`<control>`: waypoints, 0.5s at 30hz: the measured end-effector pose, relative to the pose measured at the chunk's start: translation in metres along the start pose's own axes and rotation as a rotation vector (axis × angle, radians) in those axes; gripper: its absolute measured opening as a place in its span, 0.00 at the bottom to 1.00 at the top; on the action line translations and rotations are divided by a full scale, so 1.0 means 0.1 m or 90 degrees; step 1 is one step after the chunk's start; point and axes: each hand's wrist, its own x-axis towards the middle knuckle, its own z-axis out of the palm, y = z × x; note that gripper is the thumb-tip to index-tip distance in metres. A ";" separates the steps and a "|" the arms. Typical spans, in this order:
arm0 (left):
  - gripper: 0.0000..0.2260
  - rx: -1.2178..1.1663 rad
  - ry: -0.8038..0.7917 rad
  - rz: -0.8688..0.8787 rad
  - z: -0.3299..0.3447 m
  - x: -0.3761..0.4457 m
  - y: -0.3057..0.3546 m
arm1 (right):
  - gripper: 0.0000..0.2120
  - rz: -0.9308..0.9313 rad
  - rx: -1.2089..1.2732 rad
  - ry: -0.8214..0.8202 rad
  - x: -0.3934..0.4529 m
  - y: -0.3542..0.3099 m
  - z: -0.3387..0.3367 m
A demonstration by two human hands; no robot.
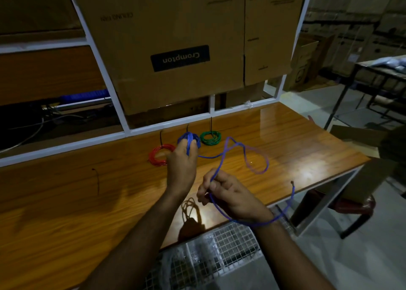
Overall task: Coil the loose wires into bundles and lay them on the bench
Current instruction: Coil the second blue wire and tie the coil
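Mid-coil now. Red coil [161, 158] lies on the desk [66, 202] just left of the left hand [181, 164], done. Left hand grips the blue coil [189, 141] above the desk, fingers curled round its loops. Green coil [211, 137] sits beyond, to its right. Right hand [228, 194] pinches the loose blue wire [246, 155], whose tail drapes over that wrist. Best guess: feed slack evenly, keep loops same size, clear the tail off the wrist first or it snags.
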 end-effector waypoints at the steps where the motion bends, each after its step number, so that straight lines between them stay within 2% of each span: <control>1: 0.13 0.008 0.003 0.003 0.00 -0.01 -0.02 | 0.03 -0.008 0.106 0.050 0.01 -0.03 0.03; 3: 0.13 0.014 0.005 0.005 0.00 -0.01 -0.07 | 0.03 -0.015 0.187 0.236 0.03 -0.12 -0.03; 4: 0.13 0.013 0.005 0.007 -0.02 -0.01 -0.10 | 0.04 -0.015 0.134 0.345 0.03 -0.16 -0.11; 6: 0.13 0.013 0.007 0.025 -0.06 0.00 -0.12 | 0.08 0.019 -0.134 0.528 0.01 -0.21 -0.38; 7: 0.13 0.013 0.007 0.037 -0.08 0.02 -0.13 | 0.09 0.061 -0.329 0.568 0.00 -0.22 -0.52; 8: 0.13 0.009 0.007 0.048 -0.10 0.04 -0.13 | 0.10 0.123 -0.530 0.561 -0.01 -0.22 -0.64; 10: 0.14 -0.017 -0.003 0.067 -0.13 0.10 -0.12 | 0.10 0.265 -0.826 0.460 -0.05 -0.24 -0.77; 12: 0.13 -0.049 -0.031 0.081 -0.15 0.16 -0.10 | 0.10 0.373 -0.996 0.375 -0.08 -0.25 -0.75; 15: 0.13 -0.100 -0.067 0.073 -0.16 0.21 -0.08 | 0.15 0.383 -1.173 0.188 -0.10 -0.20 -0.70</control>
